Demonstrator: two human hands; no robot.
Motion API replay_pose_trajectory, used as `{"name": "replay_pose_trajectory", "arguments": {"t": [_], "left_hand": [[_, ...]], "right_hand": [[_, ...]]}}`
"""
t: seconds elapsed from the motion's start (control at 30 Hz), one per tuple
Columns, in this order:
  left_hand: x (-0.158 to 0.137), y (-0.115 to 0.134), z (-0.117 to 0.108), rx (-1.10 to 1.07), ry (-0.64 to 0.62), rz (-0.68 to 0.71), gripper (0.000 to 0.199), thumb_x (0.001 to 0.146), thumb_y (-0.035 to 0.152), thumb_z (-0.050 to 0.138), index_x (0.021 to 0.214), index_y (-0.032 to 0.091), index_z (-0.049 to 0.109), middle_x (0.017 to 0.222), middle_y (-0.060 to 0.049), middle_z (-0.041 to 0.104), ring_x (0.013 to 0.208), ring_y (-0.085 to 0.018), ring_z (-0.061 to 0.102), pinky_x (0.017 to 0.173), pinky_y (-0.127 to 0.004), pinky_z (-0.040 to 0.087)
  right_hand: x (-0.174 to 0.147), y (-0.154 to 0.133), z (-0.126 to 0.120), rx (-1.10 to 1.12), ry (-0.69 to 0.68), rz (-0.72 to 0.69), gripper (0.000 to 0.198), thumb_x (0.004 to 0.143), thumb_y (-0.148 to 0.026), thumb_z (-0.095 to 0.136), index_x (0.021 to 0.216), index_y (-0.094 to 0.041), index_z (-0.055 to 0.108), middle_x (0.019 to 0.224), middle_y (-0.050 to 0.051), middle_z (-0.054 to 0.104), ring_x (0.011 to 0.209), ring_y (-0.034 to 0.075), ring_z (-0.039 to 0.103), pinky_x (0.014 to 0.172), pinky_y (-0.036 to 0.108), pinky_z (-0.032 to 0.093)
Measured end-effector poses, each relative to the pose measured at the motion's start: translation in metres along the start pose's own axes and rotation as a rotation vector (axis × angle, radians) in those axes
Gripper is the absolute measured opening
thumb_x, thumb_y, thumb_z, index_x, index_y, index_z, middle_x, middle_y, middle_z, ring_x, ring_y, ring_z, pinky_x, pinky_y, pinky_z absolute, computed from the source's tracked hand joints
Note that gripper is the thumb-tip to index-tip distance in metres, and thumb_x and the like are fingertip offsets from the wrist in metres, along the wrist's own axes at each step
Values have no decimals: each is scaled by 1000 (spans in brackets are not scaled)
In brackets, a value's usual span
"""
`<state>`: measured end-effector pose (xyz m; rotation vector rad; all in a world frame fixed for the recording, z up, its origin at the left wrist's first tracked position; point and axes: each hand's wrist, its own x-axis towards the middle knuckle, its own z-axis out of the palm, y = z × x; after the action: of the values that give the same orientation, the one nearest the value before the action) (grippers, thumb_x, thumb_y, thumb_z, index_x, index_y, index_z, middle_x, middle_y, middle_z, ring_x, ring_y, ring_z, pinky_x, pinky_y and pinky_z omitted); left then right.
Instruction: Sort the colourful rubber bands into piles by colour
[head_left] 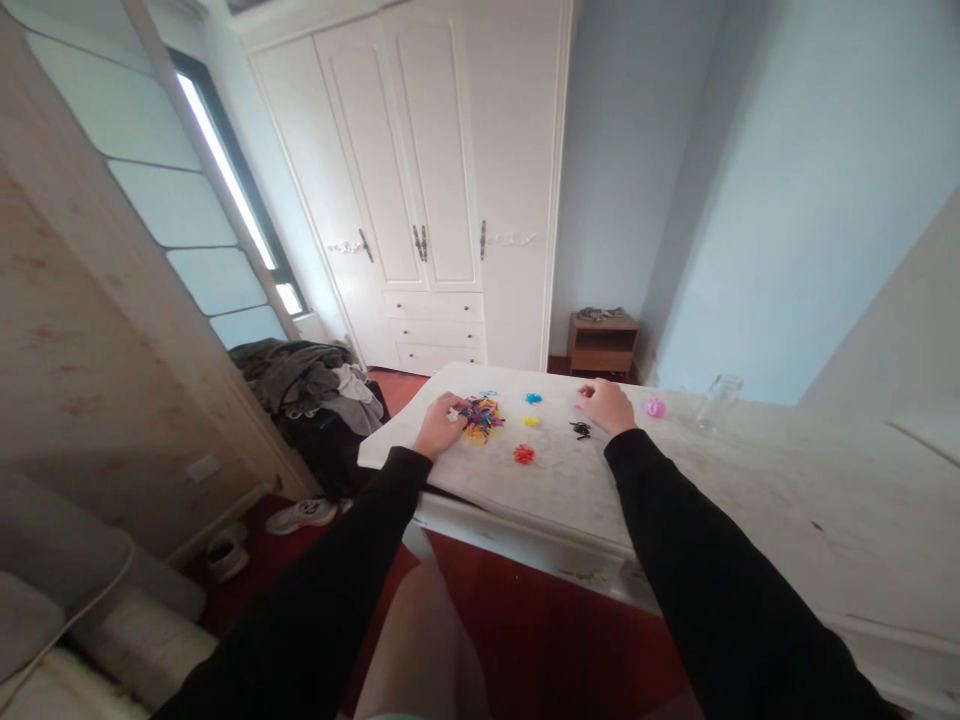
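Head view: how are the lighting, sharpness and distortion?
Head view: the window is blown out; head view: wide-angle distortion appears to lean the wardrobe; head view: detail is soft, so pieces in the multicoloured pile blur together.

No readable text; dark mark (308, 507) on shoe (294, 519) side too small to make out.

We are looking at a room in a home, where a white wardrobe (439, 170) is standing at the back, clothes (300, 375) are lying heaped near a window (229, 165), shoes (301, 516) are resting on the reddish floor (547, 605) and flowered wallpaper (64, 340) is showing.
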<state>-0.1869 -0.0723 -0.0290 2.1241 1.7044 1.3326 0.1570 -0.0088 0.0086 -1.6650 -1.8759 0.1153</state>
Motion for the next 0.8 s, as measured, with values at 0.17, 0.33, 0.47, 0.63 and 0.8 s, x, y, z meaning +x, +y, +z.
{"name": "replay_pose_trajectory", "arguments": {"t": [0.17,0.33,0.47,0.63,0.8], "left_hand": [[3,-7,9,80,-52,79,27,77,13,65,98,19,81,99,-8,70,101,-26,67,98,-41,54],[4,-5,10,94,-59,88,17,80,15,69,92,18,81,96,-9,68,96,-26,67,94,-41,55],[4,0,7,46,-47,85,9,85,18,72,90,18,79,93,-8,69,90,-23,66,92,-40,54],[5,4,4,5,-43,67,11,90,22,69,86,19,79,91,-8,71,89,-23,66,90,-38,53],[4,3,2,-48,-24,64,12,91,25,69,89,19,80,91,-8,73,87,-22,66,85,-36,54]], "right_hand": [[0,2,7,35,-16,-28,19,83,-26,62,90,-21,79,96,8,77,87,22,66,73,30,41],[2,6,15,96,-13,-72,20,81,-22,61,89,-19,79,92,8,77,87,21,66,77,29,43],[3,8,20,131,-3,-98,21,81,-21,59,87,-17,79,90,7,76,83,20,65,79,29,45],[4,11,26,155,-9,-144,21,79,-21,58,85,-16,77,88,7,75,79,19,63,80,30,46],[6,10,28,151,1,-155,20,80,-23,58,84,-16,76,88,8,75,77,20,63,78,31,46]]}}
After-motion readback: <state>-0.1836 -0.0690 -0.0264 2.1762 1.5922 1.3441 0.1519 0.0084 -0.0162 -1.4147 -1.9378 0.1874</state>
